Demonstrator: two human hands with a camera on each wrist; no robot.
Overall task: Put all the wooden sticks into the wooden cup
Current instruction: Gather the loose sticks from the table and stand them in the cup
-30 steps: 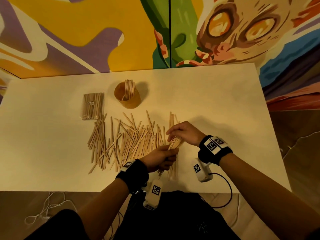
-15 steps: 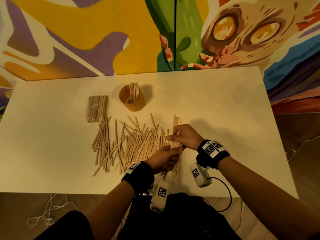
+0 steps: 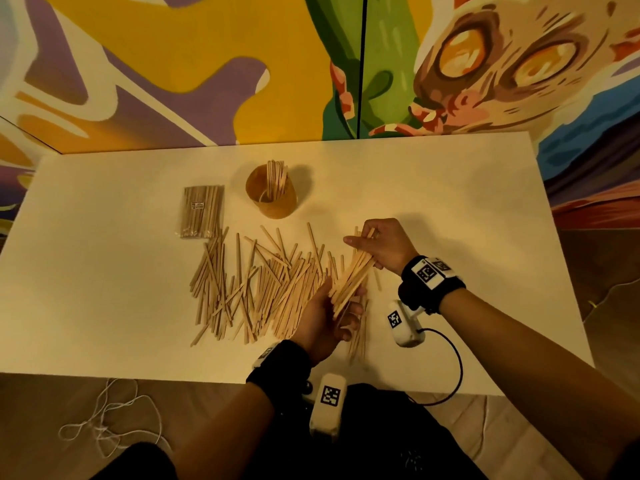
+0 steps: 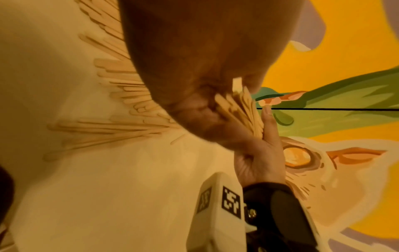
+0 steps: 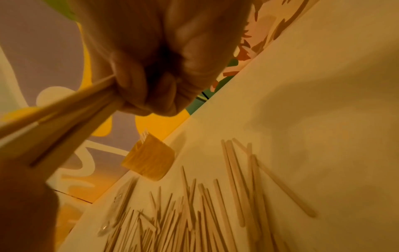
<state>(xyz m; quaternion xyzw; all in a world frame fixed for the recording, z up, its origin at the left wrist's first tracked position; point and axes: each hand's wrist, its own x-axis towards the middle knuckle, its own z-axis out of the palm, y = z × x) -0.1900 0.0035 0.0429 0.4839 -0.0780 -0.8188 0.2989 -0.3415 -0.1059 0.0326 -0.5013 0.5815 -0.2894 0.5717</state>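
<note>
Here, both hands hold one bundle of sticks (image 3: 353,275) above the table (image 3: 450,202): left hand (image 3: 325,320) cups its lower end, right hand (image 3: 384,245) pinches the top. Loose sticks (image 3: 256,289) lie scattered nearby; wooden cup (image 3: 272,195) stands behind them.

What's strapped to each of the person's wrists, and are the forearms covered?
Each wrist wears a black band: the left wrist band, and the right wrist band with a white square-coded tag on top. A white camera pod with a black square marker hangs under each wrist; a black cable loops from the right one. Both forearms are bare.
</note>
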